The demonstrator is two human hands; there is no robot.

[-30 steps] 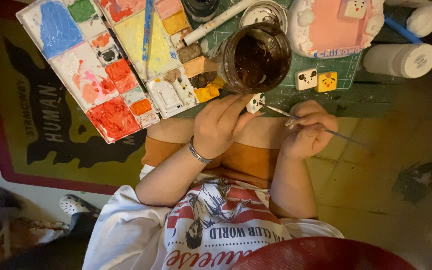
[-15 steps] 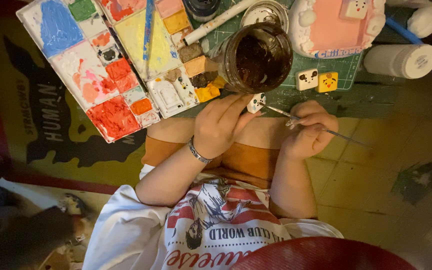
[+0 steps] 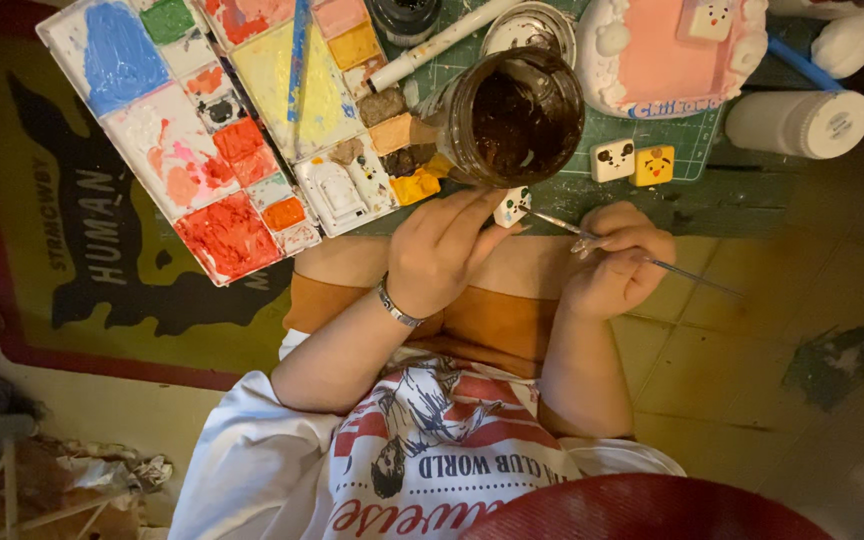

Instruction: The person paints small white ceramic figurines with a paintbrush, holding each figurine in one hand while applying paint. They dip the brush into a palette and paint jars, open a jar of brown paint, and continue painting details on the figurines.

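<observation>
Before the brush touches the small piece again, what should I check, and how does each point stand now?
1. Left hand grips the small white piece at its fingertips: ok.
2. Right hand holds the thin brush, tip pointing at the piece: ok.
3. Brush tip loaded with paint: cannot tell.
4. Jar of dark water upright, just beyond the piece: ok.
5. Palette close beside the left hand: ok.
6. Two small painted squares lie apart from both hands: ok.
</observation>
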